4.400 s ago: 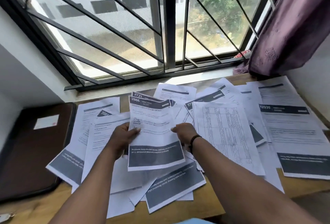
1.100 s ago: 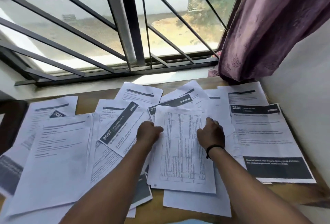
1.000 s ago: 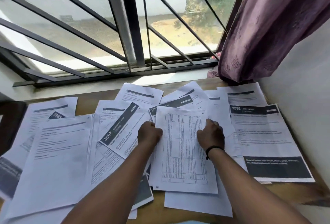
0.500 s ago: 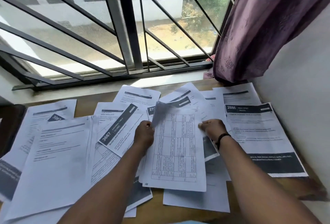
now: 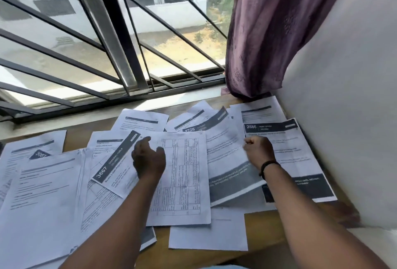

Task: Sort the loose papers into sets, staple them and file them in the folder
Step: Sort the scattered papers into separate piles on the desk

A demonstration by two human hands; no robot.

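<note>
Left hand [image 5: 148, 162]: forearm enters from 6 o'clock and reaches toward 12. The hand sits over the left edge of the table-printed sheet [image 5: 182, 179], thumb and fingers [image 5: 143, 141] spread in a loose curve; whether they touch the paper cannot be told. They grip nothing.

Right hand [image 5: 258, 152]: forearm enters from 5 o'clock, a dark band on the wrist. The fingers are curled tight and pinch the right edge of the sheet with the grey band [image 5: 231, 172], which is raised off the pile along that side.

Table-printed sheet: lies flat at the centre of the counter [image 5: 260, 225], long axis running 6 to 12 o'clock, top edge toward the window.

Grey-band sheet: long axis roughly 6 to 12, tipped slightly clockwise, grey band at its near end. It overlaps the 2886 sheet [image 5: 287, 157] at 3 o'clock.

Surroundings: the 3667 sheet [image 5: 117, 161] lies at 9 o'clock of the left hand, slanted toward 1 o'clock, partly under that hand. The 3087 sheet [image 5: 32, 150] lies at far 9 o'clock, the 2726 sheet [image 5: 204, 122] at 12. A barred window [image 5: 103, 39] stands at 12, a purple curtain [image 5: 268, 32] at 1 o'clock, a pale wall [image 5: 354, 97] at 3.
</note>
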